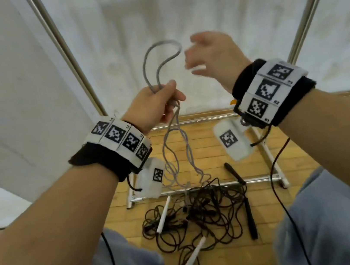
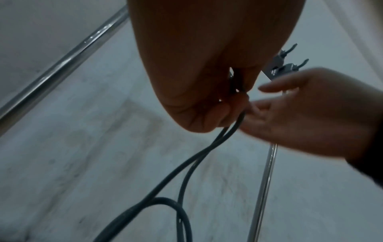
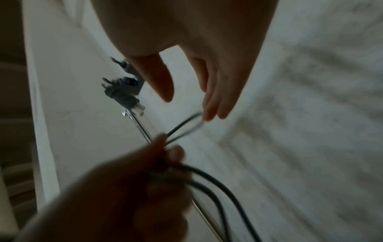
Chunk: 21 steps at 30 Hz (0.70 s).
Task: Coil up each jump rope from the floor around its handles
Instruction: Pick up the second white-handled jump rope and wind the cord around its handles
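Left hand (image 1: 154, 106) grips thin grey jump rope (image 1: 160, 66), a loop standing above the fist. Right hand (image 1: 210, 56) beside loop, fingers relaxed, empty. Below hands: tangled black ropes (image 1: 203, 209) on wooden plank floor (image 1: 206, 150); white fabric walls (image 1: 2, 78) beyond.

The head view looks steeply down past both forearms to the wooden floor (image 1: 207, 157). Each wrist view sits close under its own palm, facing the white curtain; both show the left hand (image 2: 186, 68) pinching the grey rope (image 2: 186, 163)
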{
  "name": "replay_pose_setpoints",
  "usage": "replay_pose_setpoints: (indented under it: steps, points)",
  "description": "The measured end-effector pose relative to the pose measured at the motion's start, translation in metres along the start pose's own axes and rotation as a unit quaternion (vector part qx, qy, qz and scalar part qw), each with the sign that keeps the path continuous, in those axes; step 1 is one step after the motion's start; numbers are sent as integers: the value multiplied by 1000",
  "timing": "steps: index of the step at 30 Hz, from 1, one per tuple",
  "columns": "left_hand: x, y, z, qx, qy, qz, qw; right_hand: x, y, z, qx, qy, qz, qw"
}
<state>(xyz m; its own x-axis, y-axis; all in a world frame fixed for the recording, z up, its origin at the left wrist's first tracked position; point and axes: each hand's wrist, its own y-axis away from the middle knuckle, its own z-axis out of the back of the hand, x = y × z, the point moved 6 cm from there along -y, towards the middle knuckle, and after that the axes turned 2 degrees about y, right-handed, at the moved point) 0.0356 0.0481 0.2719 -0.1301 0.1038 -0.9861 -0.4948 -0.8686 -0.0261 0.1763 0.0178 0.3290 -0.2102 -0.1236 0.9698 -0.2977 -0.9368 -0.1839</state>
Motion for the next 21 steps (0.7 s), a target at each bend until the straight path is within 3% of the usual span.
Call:
replay_pose_setpoints:
  steps: [4, 6, 10, 13, 16, 19, 21]
  points:
    - [-4, -13, 10, -10, 8, -17, 1000, -65, 19, -41, 242, 65, -118, 961]
    - [-7, -20, 15, -17, 18, -24, 999, -85, 26, -58, 292, 44, -138, 945]
    - [-3, -30, 31, -52, 83, -13, 995, -116, 37, -73, 335, 55, -157, 927]
    - [6, -35, 40, -96, 90, 2, 991, -142, 44, -74, 382, 238, -132, 883]
    - [12, -41, 33, -102, 87, 12, 991, -152, 33, -62, 371, 364, -116, 846]
    - [13, -44, 26, -108, 117, 28, 987, -150, 22, -50, 361, 334, -138, 860]
    - [12, -45, 21, -91, 149, 41, 984, -144, 20, -49, 337, 271, -132, 892]
